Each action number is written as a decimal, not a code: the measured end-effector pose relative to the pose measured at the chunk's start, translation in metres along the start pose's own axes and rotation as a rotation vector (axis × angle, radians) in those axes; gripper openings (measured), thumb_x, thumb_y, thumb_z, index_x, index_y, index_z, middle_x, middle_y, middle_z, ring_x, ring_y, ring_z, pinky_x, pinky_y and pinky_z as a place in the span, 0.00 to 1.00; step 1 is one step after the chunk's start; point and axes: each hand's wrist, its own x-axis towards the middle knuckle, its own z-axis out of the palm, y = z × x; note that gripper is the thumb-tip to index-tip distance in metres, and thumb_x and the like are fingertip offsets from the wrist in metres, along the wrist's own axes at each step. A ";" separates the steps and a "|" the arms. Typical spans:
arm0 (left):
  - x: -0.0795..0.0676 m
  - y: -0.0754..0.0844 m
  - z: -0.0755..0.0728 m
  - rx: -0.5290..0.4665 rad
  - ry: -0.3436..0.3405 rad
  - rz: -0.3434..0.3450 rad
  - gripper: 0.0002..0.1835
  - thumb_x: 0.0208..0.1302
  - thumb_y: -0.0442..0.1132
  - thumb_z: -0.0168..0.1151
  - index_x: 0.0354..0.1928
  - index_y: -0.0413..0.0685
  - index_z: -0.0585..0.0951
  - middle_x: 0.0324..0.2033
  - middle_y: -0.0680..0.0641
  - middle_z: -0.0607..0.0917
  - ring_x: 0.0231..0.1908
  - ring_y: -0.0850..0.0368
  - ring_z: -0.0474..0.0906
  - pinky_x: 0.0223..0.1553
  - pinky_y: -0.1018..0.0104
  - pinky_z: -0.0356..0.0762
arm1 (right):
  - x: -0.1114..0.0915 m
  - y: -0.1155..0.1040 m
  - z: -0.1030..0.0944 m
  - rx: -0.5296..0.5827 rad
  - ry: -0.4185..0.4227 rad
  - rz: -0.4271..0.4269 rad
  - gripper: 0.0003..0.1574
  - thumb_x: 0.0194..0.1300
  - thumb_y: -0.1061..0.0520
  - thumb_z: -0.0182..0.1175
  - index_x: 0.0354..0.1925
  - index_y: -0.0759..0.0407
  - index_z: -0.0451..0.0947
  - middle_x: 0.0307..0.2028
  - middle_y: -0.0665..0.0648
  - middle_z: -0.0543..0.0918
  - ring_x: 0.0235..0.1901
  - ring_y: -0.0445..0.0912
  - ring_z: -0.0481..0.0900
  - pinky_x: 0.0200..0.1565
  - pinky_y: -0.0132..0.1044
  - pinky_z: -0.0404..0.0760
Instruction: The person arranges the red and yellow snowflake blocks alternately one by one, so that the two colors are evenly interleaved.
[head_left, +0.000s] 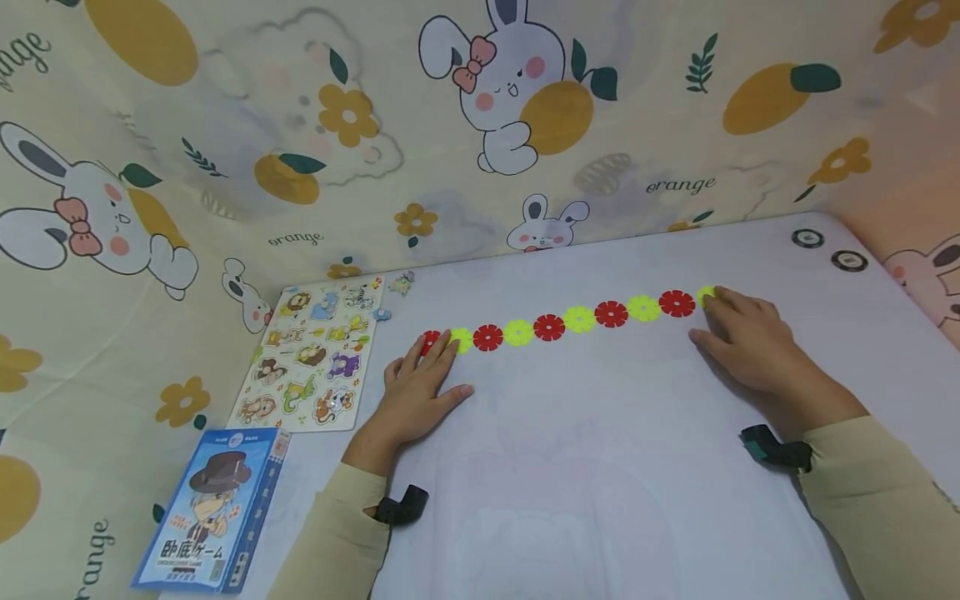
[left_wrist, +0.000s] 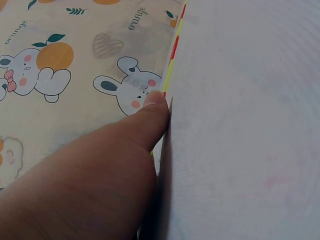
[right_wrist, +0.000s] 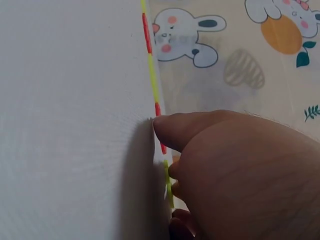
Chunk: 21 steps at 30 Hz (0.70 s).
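Observation:
A row of flat notched plastic discs, alternating red (head_left: 549, 327) and yellow (head_left: 579, 319), runs across the white table. My left hand (head_left: 415, 400) lies at the row's left end, fingertips over the end red disc (head_left: 430, 341) and the yellow one (head_left: 462, 340) beside it, thumb spread away. At the other end, my right hand (head_left: 753, 346) touches the last yellow disc (head_left: 706, 296) with its fingertips, partly covering it. Its thumb points toward the row without gripping a disc. In the right wrist view, a small gap shows between this yellow disc (right_wrist: 168, 182) and the neighbouring red one (right_wrist: 163, 145).
Left of the row lies an animal sticker sheet (head_left: 307, 354), with small loose animal pieces (head_left: 401, 283) by its upper corner. A blue game box (head_left: 213, 508) sits nearer at the left. Two round black-rimmed pieces (head_left: 808, 239) lie at the far right corner. Patterned fabric (head_left: 465, 200) hangs behind the table.

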 end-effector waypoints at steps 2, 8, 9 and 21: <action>0.000 0.000 0.000 0.003 -0.001 0.000 0.43 0.61 0.73 0.42 0.75 0.63 0.53 0.74 0.59 0.46 0.72 0.49 0.32 0.63 0.40 0.37 | 0.000 0.000 0.001 -0.003 -0.011 -0.002 0.47 0.68 0.38 0.53 0.72 0.65 0.53 0.71 0.69 0.48 0.67 0.71 0.39 0.54 0.74 0.45; 0.000 -0.001 0.000 0.004 -0.008 0.000 0.44 0.61 0.73 0.42 0.75 0.63 0.52 0.74 0.59 0.45 0.72 0.49 0.32 0.62 0.39 0.37 | 0.000 0.002 0.001 0.011 -0.026 -0.001 0.49 0.67 0.35 0.52 0.72 0.63 0.53 0.72 0.67 0.47 0.68 0.70 0.37 0.54 0.74 0.44; 0.001 -0.001 0.000 0.003 -0.010 -0.001 0.44 0.61 0.74 0.42 0.75 0.63 0.52 0.74 0.59 0.45 0.72 0.49 0.32 0.62 0.39 0.37 | 0.000 0.002 0.002 0.012 -0.028 0.001 0.49 0.67 0.35 0.52 0.72 0.63 0.53 0.72 0.67 0.47 0.68 0.70 0.37 0.55 0.73 0.44; -0.001 -0.001 0.004 -0.001 -0.016 -0.007 0.44 0.61 0.73 0.43 0.75 0.65 0.50 0.74 0.60 0.44 0.72 0.49 0.31 0.63 0.40 0.36 | -0.001 -0.003 0.001 0.075 -0.004 0.031 0.50 0.65 0.36 0.56 0.74 0.56 0.50 0.72 0.69 0.45 0.68 0.70 0.36 0.54 0.76 0.44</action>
